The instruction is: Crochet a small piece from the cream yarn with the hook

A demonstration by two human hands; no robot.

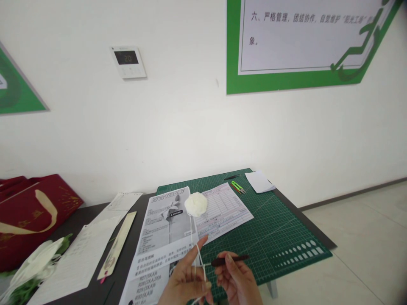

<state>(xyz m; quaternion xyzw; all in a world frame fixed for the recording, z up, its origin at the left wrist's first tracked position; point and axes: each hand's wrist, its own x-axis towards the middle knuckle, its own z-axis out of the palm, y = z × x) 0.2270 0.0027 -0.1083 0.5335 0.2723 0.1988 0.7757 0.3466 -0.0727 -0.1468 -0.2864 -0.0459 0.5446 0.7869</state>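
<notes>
My left hand (184,279) is pinched on white yarn (202,264), its index finger raised with the strand running past it. My right hand (237,279) is closed round the dark handle of a crochet hook (219,261). The hook's thin metal shaft points left and meets the yarn by my left fingers. From there the strand leads up to a white ball of yarn (196,204), which lies across the edges of a printed pattern sheet (159,228) and a lined form (229,212). Whatever stitches sit between my left fingertips are too small to make out.
A green cutting mat (273,228) covers the table's right side. On it are green thread snips (238,187), a dark pen-like tool (232,176) and white paper (260,181). Leftward lie a bookmark-like strip (117,245), handwritten sheets (79,250), white flowers (38,258) and a red bag (38,212).
</notes>
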